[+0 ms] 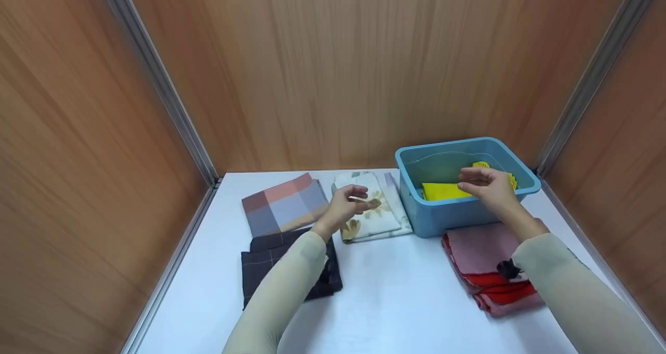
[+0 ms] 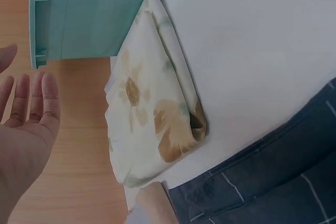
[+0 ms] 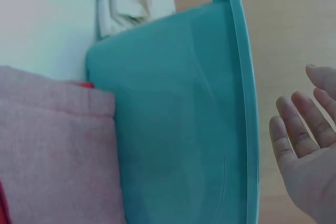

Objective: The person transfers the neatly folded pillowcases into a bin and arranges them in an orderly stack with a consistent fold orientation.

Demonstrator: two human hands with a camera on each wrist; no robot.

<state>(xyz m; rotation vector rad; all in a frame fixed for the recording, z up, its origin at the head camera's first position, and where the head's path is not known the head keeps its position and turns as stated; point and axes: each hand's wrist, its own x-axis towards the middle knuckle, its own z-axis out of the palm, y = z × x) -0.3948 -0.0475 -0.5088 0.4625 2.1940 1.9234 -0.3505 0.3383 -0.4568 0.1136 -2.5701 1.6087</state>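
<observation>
The right hand [image 1: 486,185] is being held over the blue bin [image 1: 447,216], fingers relaxed, gripping nothing, just above the yellow cloth [image 1: 442,191] lying inside. The left hand [image 1: 346,205] is being held open-gripped over the floral cloth [image 1: 377,224] on the white surface [image 1: 395,296].

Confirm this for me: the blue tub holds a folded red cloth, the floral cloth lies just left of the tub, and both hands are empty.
One thing is wrong: the cloth inside the blue tub is yellow, not red, as the head view shows. The floral cloth does lie just left of the tub, and the left hand and right hand hold nothing.
</observation>
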